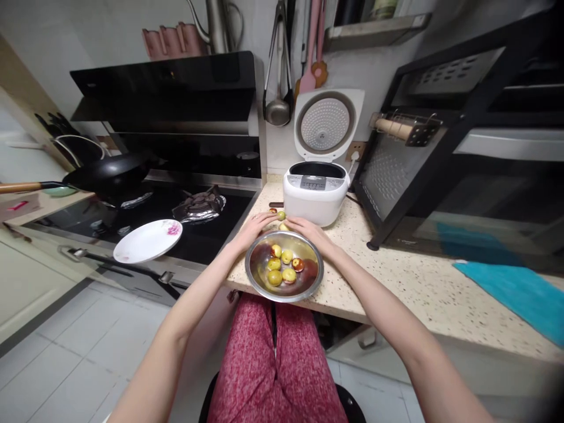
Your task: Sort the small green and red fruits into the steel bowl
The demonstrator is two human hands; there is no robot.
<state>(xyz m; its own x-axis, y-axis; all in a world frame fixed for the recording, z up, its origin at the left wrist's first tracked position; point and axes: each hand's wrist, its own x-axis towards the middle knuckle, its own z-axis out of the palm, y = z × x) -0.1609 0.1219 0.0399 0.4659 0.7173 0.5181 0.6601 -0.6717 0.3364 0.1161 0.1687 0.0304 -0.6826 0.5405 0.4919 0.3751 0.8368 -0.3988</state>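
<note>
A shiny metal bowl [254,279] sits at the counter's front edge with several small yellow-green fruits [274,277], which look like jujubes; one has a large brown patch [298,264]. A few more jujubes [281,215] lie on the counter behind the bowl. My left hand [258,228] reaches past the bowl's left side, its fingers stretched toward these loose fruits. From the other side my right hand [306,229] comes in, fingers extended and touching or nearly touching them. Exact finger contact is too small to tell. Just behind stands a white rice cooker [315,197], lid up.
To the left, a white floral plate [147,242] rests at the front of the gas stove [202,202], with a black wok [110,173] farther back. A dark oven rack [440,194] stands right, near a turquoise cloth [515,294]. A dark handle lies beside the cooker.
</note>
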